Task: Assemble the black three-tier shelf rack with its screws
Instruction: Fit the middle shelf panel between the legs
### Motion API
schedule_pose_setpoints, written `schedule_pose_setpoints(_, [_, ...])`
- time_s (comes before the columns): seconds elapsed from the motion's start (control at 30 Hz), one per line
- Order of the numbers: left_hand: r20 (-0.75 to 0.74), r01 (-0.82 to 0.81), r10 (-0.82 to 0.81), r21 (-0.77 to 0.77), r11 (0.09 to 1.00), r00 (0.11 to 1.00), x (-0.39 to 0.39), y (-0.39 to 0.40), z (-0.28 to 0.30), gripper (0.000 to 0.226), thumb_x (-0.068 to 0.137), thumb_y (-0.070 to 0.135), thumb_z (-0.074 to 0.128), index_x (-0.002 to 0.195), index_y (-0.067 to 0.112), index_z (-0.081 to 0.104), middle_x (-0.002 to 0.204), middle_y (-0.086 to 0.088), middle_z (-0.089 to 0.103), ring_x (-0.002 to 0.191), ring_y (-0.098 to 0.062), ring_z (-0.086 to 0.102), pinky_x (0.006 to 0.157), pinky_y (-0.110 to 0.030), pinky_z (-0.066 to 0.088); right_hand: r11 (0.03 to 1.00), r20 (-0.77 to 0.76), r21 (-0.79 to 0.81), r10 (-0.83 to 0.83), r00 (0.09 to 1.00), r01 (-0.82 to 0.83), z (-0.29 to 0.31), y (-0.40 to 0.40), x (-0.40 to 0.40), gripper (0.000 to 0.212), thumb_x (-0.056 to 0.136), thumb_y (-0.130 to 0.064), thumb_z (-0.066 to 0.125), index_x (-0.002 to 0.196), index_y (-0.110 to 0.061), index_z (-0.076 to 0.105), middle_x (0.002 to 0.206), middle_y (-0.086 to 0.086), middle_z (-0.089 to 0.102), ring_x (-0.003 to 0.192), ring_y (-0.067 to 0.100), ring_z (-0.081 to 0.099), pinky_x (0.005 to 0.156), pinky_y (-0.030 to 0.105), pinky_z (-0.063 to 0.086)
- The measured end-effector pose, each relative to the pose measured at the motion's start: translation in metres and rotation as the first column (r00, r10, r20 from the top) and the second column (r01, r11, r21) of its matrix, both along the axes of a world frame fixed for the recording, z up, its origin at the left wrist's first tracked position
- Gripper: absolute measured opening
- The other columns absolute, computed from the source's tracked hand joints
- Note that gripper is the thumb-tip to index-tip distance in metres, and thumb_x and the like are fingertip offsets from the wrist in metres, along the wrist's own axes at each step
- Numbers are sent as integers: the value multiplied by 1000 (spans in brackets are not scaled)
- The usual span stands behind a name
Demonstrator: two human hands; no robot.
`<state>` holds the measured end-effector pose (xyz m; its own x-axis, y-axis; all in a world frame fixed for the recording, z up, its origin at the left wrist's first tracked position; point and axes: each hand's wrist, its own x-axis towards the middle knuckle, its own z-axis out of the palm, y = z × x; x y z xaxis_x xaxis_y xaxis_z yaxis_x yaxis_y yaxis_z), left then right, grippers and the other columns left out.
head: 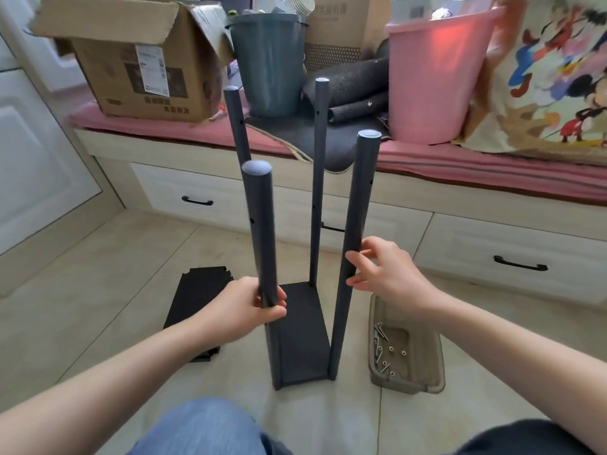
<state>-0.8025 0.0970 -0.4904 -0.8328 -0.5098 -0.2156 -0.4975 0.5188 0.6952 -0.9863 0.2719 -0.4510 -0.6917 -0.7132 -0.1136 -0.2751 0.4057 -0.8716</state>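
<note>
- Rack frame stands on the floor tiles (pixel 108 257) at centre of view: four dark posts upright, one shelf panel (pixel 303 326) fitted low between them.
- Left hand (pixel 244 308) grasps the near-left post (pixel 262 231) low down, fingers and thumb wrapped round it.
- Right hand (pixel 382 267) sits at the near-right post (pixel 353 231), fingers half-curled, fingertips (pixel 353 257) touching its side. Not a full wrap; reads as a light steadying contact.
- Step in hand, judged: squaring the near posts before the next tier goes in. One tier mounted, two to go.
- To do it well: keep both posts parallel and turn each so its side holes face inward at matching height; the holes visible on the near posts seem roughly level, alignment not confirmable.
- Far-left post (pixel 237 124) leans slightly off the line of the far-right post (pixel 318 178); likely needs truing, else the next panel may bind.
- Spare shelf panels (pixel 200 297) lie flat at 9 o'clock of the frame, partly under the left forearm.
- Tray (pixel 407 384) with loose screws (pixel 382 348) at 3 o'clock, just beside the frame base. Risk: right forearm passes directly over it; could tip it.
- At 12 o'clock, beyond the frame: drawer bench with cardboard box (pixel 131 60), grey bin (pixel 271 64), pink tub (pixel 437 83). Well apart from the frame; no obstruction.
</note>
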Motion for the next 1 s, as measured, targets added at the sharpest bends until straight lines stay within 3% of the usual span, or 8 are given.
schedule_pose_setpoints(0.2, [140,219,-217,4,976,966,-41,26,12,17,95,32,66,104,17,66,101,-4,73,93,-20,70,90,-40,58,998,-53,8,-64,997,65,5,-3,-31,14,102,-22,53,110,-12,58,100,5,67,76,15,74,73,30,62])
schedule_pose_setpoints(0.43, [335,351,-432,275,895,838,-90,2,31,33,91,27,76,122,24,67,115,7,72,110,-13,68,91,-30,59,976,26,5,-216,976,216,-3,28,-47,36,98,-10,58,133,-5,53,111,7,66,85,16,73,78,29,60])
schedule_pose_setpoints(0.57, [511,184,-209,99,978,834,-91,-51,38,45,93,29,73,134,13,62,109,4,70,101,-16,72,86,-31,60,941,-133,252,-199,971,227,-3,46,-36,40,92,-18,64,126,1,55,114,14,65,91,30,70,85,45,58])
schedule_pose_setpoints(0.67, [352,-118,110,1,993,929,-88,-83,38,44,97,31,68,131,6,57,116,-4,66,90,-17,69,74,-31,57,889,-157,455,32,987,44,1,47,-19,30,90,-33,66,103,-7,70,89,6,75,85,21,71,77,36,59])
schedule_pose_setpoints(0.73, [135,-306,300,23,952,944,-92,-95,41,47,99,31,65,136,6,50,123,-8,60,91,-17,64,73,-32,53,912,-134,399,158,978,-93,4,39,-7,32,91,-40,65,112,-16,71,96,-6,73,88,8,69,79,25,55])
schedule_pose_setpoints(0.8, [-59,-424,428,62,903,902,-99,-104,46,60,98,30,65,148,9,39,128,-9,54,107,-24,60,90,-41,54,943,-139,284,220,965,-174,9,29,2,40,92,-44,65,126,-23,63,111,-14,67,99,2,63,89,25,53])
schedule_pose_setpoints(0.9, [-269,-469,491,146,871,829,-111,-116,59,70,97,25,67,155,13,29,148,-10,46,128,-28,51,110,-46,44,966,-124,139,234,964,-217,13,15,12,43,91,-45,65,130,-29,56,121,-16,62,102,5,63,89,31,56])
schedule_pose_setpoints(1.0, [-385,-414,450,176,893,806,-120,-123,64,67,97,20,67,153,16,31,139,-5,50,121,-21,52,100,-35,43,967,-125,53,253,959,-249,13,7,18,36,90,-44,67,123,-32,60,116,-18,63,94,-1,66,76,15,53])
